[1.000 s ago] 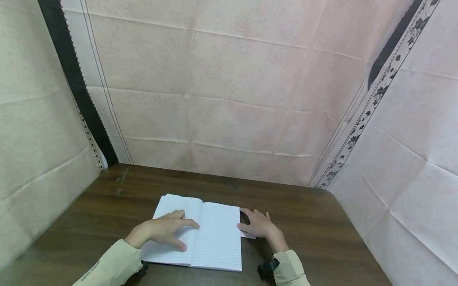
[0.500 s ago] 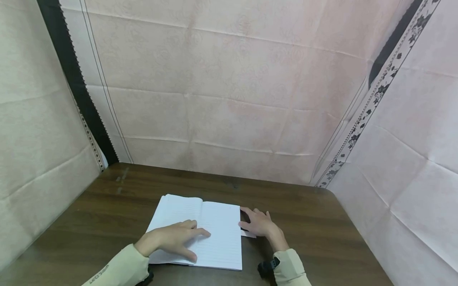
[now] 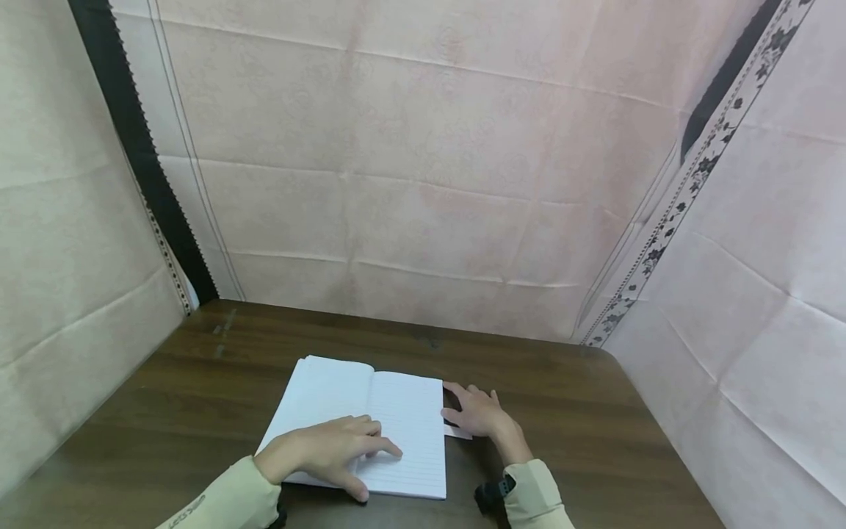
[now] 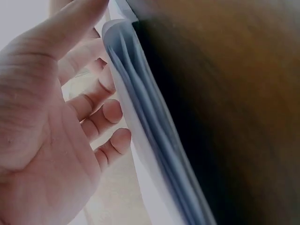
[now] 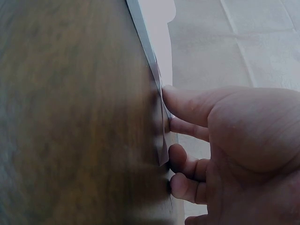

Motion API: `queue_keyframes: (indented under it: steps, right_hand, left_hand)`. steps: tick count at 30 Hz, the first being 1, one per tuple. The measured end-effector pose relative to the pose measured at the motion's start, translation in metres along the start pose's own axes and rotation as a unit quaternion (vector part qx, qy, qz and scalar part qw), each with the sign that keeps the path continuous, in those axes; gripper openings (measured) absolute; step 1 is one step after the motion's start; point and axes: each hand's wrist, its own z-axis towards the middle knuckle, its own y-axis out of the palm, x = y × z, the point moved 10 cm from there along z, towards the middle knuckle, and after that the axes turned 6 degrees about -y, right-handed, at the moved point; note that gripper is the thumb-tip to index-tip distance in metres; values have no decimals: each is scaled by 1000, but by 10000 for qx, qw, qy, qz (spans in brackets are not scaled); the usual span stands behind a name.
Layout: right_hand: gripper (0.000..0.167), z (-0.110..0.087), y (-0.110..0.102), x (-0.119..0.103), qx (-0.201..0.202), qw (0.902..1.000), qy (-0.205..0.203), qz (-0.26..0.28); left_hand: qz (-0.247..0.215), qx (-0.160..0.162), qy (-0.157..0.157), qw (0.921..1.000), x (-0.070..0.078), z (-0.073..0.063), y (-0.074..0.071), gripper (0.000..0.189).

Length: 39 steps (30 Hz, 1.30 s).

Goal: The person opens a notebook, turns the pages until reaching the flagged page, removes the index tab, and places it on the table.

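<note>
An open lined notebook (image 3: 410, 404) lies on the brown table, its spine running away from the person. The left hand (image 3: 340, 450) lies over the near half of the notebook, fingers loosely bent toward the right page and thumb by the near edge. In the left wrist view the page edges (image 4: 145, 108) fan slightly apart beside the fingertips. At the notebook's right edge rests the right hand (image 3: 477, 411), its thumb touching that edge and its other fingertips on the table. A pale paper slip (image 3: 457, 433) sticks out there from under the notebook, also near the thumb in the right wrist view.
The wooden table (image 3: 568, 426) extends around the notebook. Pale cloth (image 3: 423, 176) hangs behind it and on both sides. Dark straps with small devices (image 3: 492, 496) sit at the wrists below light sleeves.
The left hand has slid right and toward the person across the notebook, from the left page to the near middle. The right hand has stayed at the right edge.
</note>
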Motion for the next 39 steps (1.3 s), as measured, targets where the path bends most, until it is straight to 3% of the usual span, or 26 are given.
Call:
queue_keyframes:
  steps: [4,12,20,26,34,39]
  right_hand:
    - [58,0,0,1,-19,10000,26,-16]
    - [57,-1,0,0,15,10000,-37,-31]
    - [57,-1,1,2,61,10000,10,-68]
    - [57,0,1,2,63,9999,36,-91]
    - [53,1,1,1,35,9999,51,-90]
    - [51,3,1,2,9,9999,91,-96]
  left_hand:
    - [-31,-57,-283,9996,-7,2,4,67]
    - [55,-104,-531,9985,-8,3,8,77]
    - [-3,-15,-455,9990,-6,5,6,75]
    - [33,121,-371,9992,-7,5,3,85]
    - [-194,25,-620,9979,-11,3,2,87]
    - [-371,123,-657,9971,-13,4,0,87]
